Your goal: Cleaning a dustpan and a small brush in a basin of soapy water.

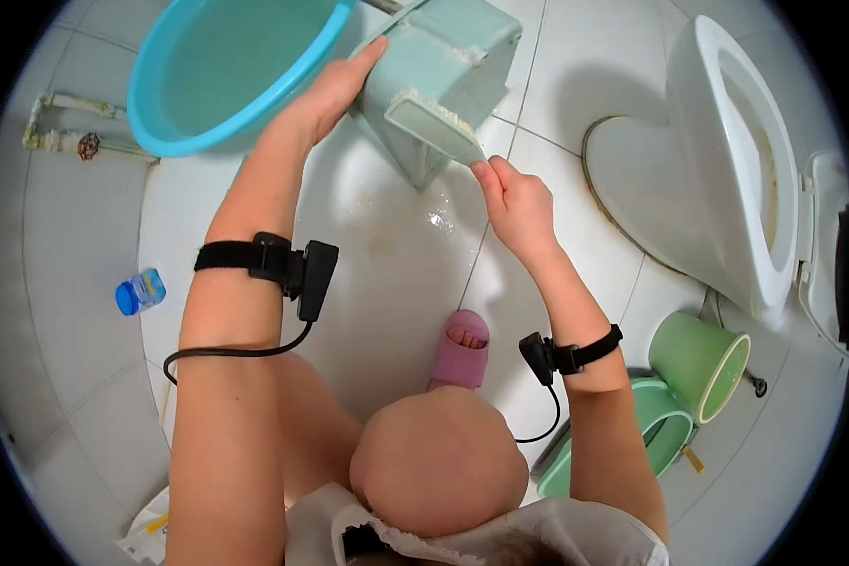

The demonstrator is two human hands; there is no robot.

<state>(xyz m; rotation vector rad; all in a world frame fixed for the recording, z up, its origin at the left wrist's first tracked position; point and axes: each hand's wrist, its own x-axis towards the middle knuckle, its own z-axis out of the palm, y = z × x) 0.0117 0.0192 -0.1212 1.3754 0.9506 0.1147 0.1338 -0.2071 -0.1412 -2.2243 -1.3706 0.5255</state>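
Observation:
A pale green, box-shaped plastic piece [472, 42] is held up tilted over the floor, with open hollows and whitish residue along some edges. My left hand [335, 94] grips its left side, with the thumb along the edge and the other fingers mostly hidden. My right hand [519, 203] is closed on the near end of a flat, rounded pale green part [429, 132] with a rough whitish upper edge. I cannot tell whether this part is joined to the box.
A large blue basin [198, 137] of water stands at the far left, by a pipe with a red valve [88, 146]. A white toilet [632, 189] is right. Nearer are a green bucket [684, 354], green basins [656, 415] and a blue-lidded jar [140, 292]. The tiled floor [377, 255] looks wet.

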